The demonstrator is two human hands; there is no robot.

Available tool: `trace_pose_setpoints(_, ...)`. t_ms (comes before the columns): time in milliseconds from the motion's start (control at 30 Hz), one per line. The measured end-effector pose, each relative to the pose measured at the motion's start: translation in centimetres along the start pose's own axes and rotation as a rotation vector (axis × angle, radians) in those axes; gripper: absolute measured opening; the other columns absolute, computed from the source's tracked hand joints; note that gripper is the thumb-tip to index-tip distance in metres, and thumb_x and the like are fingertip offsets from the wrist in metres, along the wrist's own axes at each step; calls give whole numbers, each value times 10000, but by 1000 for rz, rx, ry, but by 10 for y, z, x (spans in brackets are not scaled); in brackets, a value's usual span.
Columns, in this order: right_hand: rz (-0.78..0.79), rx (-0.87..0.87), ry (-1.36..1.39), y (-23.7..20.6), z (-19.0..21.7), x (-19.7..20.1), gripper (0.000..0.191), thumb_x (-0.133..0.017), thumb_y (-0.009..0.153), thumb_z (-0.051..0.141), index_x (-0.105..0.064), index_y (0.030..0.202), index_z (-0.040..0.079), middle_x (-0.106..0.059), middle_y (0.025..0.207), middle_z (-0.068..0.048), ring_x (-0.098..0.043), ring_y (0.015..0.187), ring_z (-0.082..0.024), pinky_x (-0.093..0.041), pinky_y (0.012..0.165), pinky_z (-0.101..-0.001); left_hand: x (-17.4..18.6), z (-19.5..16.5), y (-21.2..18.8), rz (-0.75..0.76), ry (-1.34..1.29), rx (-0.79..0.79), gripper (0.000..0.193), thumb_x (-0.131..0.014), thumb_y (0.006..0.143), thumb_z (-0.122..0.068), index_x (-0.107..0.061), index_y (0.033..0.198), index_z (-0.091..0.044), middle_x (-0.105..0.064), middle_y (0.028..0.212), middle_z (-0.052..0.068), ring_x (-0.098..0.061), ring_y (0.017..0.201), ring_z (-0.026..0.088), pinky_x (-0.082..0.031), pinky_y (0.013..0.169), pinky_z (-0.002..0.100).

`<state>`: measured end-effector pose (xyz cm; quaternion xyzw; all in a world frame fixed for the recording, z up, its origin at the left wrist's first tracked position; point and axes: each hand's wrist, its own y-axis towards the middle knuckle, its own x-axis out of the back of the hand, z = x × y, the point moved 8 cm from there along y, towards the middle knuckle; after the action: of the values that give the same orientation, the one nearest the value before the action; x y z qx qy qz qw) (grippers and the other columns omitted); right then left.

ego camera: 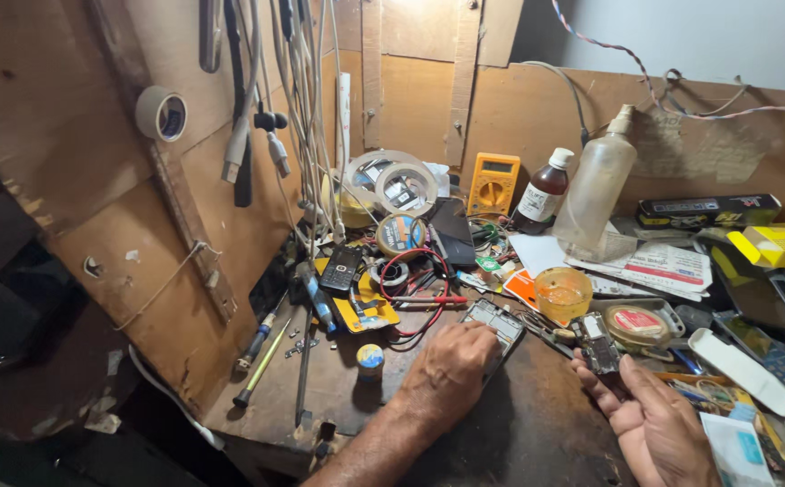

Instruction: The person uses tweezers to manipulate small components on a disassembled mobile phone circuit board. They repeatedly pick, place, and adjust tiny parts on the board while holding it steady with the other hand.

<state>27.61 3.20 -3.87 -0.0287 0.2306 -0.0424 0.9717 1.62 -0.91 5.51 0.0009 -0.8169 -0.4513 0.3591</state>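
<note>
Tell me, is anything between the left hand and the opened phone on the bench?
Nothing visible: the left hand already rests on the opened phone. The right hand holds a small circuit board beside it.

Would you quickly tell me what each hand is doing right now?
Left hand: closed, knuckles up, pressing on the opened phone.
Right hand: palm up, fingers pinching a small circuit board.
</note>
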Motion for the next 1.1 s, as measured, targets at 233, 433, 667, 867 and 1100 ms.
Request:
trace_pose_setpoints(233, 48, -20, -160, 1, -3, -13, 433, -584, 958, 29, -615, 1383, -48, -691, 1244, -206, -652, 1121, -254, -489, 970, -356, -2, -4, -1, 4, 46, -19, 45, -621, 885, -6, -580, 869, -12, -652, 908, 148, -656, 935, 343, -501, 821, 443)
trace_pose_setpoints(433, 71, 218, -431, 0, 8, -67, 479, -683, 872, -33, -618, 1345, -64, -708, 1239, -166, -680, 1113, -198, -545, 996, -322, 4, -10, -2, -39, 13, -18, 141, -730, 851, -97, -614, 866, -17, -659, 920, 139, -661, 963, 337, -532, 870, 447)
trace_pose_setpoints(667, 131, 361, -651, 15, 16, -115, 534, -724, 837, -20, -598, 1356, -7, -703, 1237, -132, -687, 1116, -178, -559, 979, -313, 8, -11, -2, -25, 9, 17, 200, -773, 853, -148, -624, 839, -15, -660, 912, 144, -665, 944, 345, -530, 858, 451)
trace_pose_setpoints(867, 168, 410, -677, 17, 12, -127, 562, -736, 832, -1, -582, 1373, 5, -709, 1257, -128, -687, 1141, -178, -554, 991, -318, 5, -10, -1, -21, 10, 26, 180, -755, 862, -143, -628, 852, -16, -653, 902, 143, -663, 915, 340, -528, 839, 457)
trace_pose_setpoints(1100, 183, 436, -757, 7, 11, -136, 474, -740, 843, 56, -650, 1307, 28, -763, 1172, -102, -716, 1065, -153, -564, 942, -305, 6, -10, -2, -40, 4, 16, 165, -728, 873, -126, -610, 836, -17, -648, 895, 138, -670, 927, 332, -527, 851, 459)
